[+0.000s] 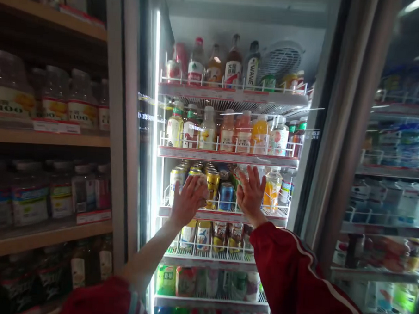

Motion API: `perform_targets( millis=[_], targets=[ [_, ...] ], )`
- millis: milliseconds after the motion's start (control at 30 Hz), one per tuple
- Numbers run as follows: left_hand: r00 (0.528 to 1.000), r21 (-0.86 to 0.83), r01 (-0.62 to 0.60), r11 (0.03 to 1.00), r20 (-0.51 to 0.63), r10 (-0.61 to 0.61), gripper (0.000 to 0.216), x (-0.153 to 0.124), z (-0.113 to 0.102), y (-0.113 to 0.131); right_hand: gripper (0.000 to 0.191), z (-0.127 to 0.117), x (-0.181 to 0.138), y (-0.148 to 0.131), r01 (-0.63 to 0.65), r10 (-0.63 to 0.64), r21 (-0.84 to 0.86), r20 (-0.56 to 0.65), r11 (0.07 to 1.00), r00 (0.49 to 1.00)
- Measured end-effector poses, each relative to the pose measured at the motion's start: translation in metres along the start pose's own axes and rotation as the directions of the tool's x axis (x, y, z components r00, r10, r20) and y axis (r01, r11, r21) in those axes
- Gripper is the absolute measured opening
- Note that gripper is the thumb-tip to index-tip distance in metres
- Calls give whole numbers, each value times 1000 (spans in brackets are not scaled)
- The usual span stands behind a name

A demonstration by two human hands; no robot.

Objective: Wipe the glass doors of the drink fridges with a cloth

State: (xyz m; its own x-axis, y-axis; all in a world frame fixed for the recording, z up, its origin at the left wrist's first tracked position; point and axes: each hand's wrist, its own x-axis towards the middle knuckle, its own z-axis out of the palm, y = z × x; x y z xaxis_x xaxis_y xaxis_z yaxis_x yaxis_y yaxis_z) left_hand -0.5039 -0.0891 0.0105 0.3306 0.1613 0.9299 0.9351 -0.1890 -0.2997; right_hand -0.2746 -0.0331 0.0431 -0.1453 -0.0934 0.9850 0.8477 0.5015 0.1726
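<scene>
My left hand is raised in front of the cooler's middle shelf, fingers extended and holding nothing. Behind it stand yellow cans and a pale can. My right hand is lifted to the same height, its fingers spread, with no object in it. Between the two hands a blue can shows on the shelf. An orange juice bottle is just right of my right hand. Faint reflections cross the view like glass; I cannot tell whether either hand touches a pane.
Above, shelves hold bottled drinks, among them a dark bottle and an orange-yellow bottle. More cans stand below. Wooden shelving with bottles is at left. Another drinks cooler is at right, past a metal frame.
</scene>
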Motion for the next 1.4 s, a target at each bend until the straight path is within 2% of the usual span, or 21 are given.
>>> perform_targets(
  millis=[100,200,267,333,433,533,600,733,833,900,967,1033,1133,1200,1300,1367,1400],
  targets=[
    [993,16,109,994,-34,-109,45,-7,-8,-20,42,-1,0,0,-9,8,13,16,1000,1000],
    [947,24,306,952,-108,-302,50,-12,-16,-44,43,-1,0,-1,-21,20,17,38,1000,999],
    [923,24,368,930,-133,-362,52,-12,-16,-46,43,-1,0,-1,-22,21,17,38,1000,999],
    [937,29,332,943,-121,-326,52,-11,-12,-35,43,0,-1,-1,-23,22,17,34,1000,999],
    [990,31,140,990,-40,-138,48,-10,-1,-6,43,0,-1,0,-21,21,20,20,1000,1000],
    [999,14,5,1000,37,-6,44,-10,2,9,40,1,-1,1,-3,3,18,2,1000,1000],
    [999,21,28,999,38,-29,44,-12,-2,3,39,0,-1,1,3,-3,14,-4,1000,1000],
    [969,49,237,970,-88,-233,48,-13,-13,-28,39,-1,-1,0,-19,19,5,20,1000,1000],
    [947,30,301,953,-124,-296,50,-9,-12,-30,40,-1,-1,0,-26,25,24,29,999,999],
    [969,18,234,972,-89,-232,49,-5,-7,-14,40,-1,-1,0,-22,21,37,25,999,999],
    [995,-2,94,996,-23,-94,48,-2,1,7,40,0,-1,1,-15,14,39,11,999,1000],
    [999,-21,-26,999,22,26,46,0,6,25,39,0,-2,2,-10,10,37,1,999,1000],
    [994,-27,-104,994,36,105,44,1,7,26,40,2,-3,3,-8,8,35,-4,999,1000],
    [997,-10,-67,998,28,67,44,1,3,9,40,2,-3,3,-6,6,35,-3,999,1000],
    [990,32,134,990,-50,-132,48,5,-4,-19,40,2,-2,3,1,-1,33,-4,999,1000],
    [971,33,218,975,-107,-214,51,10,-6,-27,41,1,-2,3,1,-1,32,-4,999,1000],
    [971,29,213,977,-118,-208,51,13,-5,-25,41,1,-2,2,-1,2,31,-3,1000,1000]
  ],
)
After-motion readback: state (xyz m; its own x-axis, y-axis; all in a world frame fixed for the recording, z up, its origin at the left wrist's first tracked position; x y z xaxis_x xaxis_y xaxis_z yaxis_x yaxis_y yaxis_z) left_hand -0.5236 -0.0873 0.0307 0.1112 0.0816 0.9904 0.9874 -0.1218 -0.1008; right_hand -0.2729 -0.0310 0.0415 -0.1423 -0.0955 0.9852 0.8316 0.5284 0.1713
